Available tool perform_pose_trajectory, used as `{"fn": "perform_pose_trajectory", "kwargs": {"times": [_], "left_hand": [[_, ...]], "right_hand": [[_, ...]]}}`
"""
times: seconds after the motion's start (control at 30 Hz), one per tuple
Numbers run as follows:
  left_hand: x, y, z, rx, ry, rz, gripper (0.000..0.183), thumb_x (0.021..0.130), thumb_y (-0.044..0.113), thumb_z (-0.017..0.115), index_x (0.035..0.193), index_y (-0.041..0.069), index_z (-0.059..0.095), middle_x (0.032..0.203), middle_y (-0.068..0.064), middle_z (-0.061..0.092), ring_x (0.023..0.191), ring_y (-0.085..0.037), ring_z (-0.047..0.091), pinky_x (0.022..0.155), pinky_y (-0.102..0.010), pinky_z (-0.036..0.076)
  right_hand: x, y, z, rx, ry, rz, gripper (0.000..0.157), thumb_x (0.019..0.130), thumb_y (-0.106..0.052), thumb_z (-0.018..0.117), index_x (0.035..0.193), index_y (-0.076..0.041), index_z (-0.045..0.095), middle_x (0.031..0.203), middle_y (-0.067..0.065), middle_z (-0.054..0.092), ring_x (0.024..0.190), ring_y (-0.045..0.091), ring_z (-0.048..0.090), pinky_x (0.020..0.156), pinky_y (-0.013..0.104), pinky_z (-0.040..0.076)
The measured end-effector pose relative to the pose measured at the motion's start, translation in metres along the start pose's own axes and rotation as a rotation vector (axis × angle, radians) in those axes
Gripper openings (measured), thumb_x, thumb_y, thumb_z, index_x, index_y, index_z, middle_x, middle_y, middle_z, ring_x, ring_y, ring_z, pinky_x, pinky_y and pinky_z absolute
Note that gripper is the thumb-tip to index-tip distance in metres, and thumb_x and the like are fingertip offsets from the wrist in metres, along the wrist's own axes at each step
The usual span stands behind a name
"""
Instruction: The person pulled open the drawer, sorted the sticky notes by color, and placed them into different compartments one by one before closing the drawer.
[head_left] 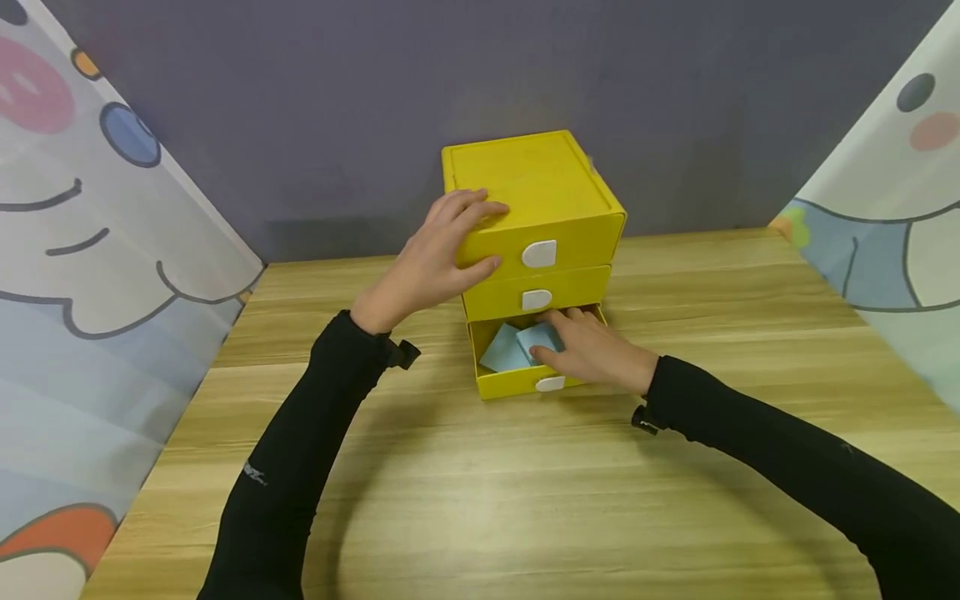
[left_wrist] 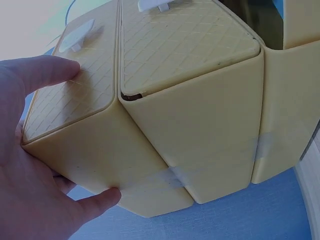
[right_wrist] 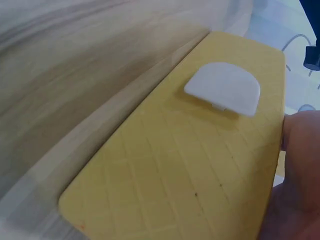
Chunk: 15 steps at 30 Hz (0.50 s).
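Observation:
A yellow three-drawer cabinet (head_left: 532,179) stands against the back wall, its bottom drawer (head_left: 510,385) pulled out. My left hand (head_left: 431,258) grips the cabinet's upper left corner, fingers over the top and thumb against the front. In the left wrist view the thumb (left_wrist: 55,70) lies on the top drawer's textured face. Inside the bottom drawer, my right hand (head_left: 600,354) holds a light-blue block (head_left: 534,337) between thumb and fingers. A flat light-blue piece (head_left: 504,352) lies beside it. The right wrist view shows the drawer front (right_wrist: 165,165); most of that hand's fingers are hidden.
White pull tabs mark the top drawer (head_left: 539,253), the middle drawer (head_left: 536,299) and the bottom one (head_left: 550,383). Under the cabinet is a wood-grain table (head_left: 465,500). A grey wall (head_left: 337,125) rises behind, with cartoon-printed panels (head_left: 112,350) at the sides.

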<state>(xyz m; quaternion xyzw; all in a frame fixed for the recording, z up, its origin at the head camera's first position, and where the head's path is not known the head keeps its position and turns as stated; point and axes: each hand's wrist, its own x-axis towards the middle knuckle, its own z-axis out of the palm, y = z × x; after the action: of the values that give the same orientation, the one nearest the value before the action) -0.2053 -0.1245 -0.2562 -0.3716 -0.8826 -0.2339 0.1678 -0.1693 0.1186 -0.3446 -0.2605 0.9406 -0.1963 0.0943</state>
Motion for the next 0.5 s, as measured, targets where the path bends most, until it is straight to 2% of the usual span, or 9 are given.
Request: {"fn": "perform_pose_trajectory", "kwargs": {"times": [0.1,0.33,0.43,0.5], "left_hand": [[-0.002,-0.001,0.002,-0.005,0.002,-0.004,0.051,0.09,0.035,0.059,0.137,0.019,0.046,0.149,-0.012,0.035,0.138,-0.019,0.019,0.108,-0.051,0.035],[-0.001,-0.003,0.0,-0.044,-0.016,0.01,0.049,0.091,0.034,0.059,0.135,0.017,0.048,0.15,-0.012,0.034,0.139,-0.017,0.017,0.112,-0.049,0.029],[-0.001,-0.005,-0.002,-0.064,-0.025,0.014,0.047,0.091,0.033,0.059,0.134,0.017,0.049,0.149,-0.011,0.034,0.138,-0.017,0.017,0.113,-0.048,0.027],[0.0,-0.005,-0.003,-0.076,-0.029,0.018,0.046,0.091,0.033,0.059,0.133,0.017,0.05,0.149,-0.011,0.035,0.138,-0.016,0.017,0.113,-0.048,0.026]], "right_hand": [[-0.002,0.001,0.001,0.003,-0.009,-0.029,0.058,0.092,-0.045,0.051,0.133,-0.004,0.049,0.133,0.023,0.05,0.118,0.038,0.046,0.098,0.056,0.041],[-0.014,0.002,0.001,0.128,-0.046,-0.118,0.056,0.095,-0.052,0.044,0.129,-0.008,0.054,0.137,0.017,0.048,0.125,0.031,0.04,0.103,0.055,0.039],[-0.016,0.0,0.003,0.145,-0.059,-0.16,0.055,0.092,-0.054,0.048,0.128,-0.012,0.055,0.136,0.011,0.048,0.123,0.025,0.041,0.102,0.051,0.041],[-0.018,-0.001,0.004,0.148,-0.055,-0.197,0.05,0.091,-0.049,0.054,0.125,-0.012,0.057,0.134,0.009,0.049,0.121,0.022,0.043,0.101,0.048,0.043]]}}
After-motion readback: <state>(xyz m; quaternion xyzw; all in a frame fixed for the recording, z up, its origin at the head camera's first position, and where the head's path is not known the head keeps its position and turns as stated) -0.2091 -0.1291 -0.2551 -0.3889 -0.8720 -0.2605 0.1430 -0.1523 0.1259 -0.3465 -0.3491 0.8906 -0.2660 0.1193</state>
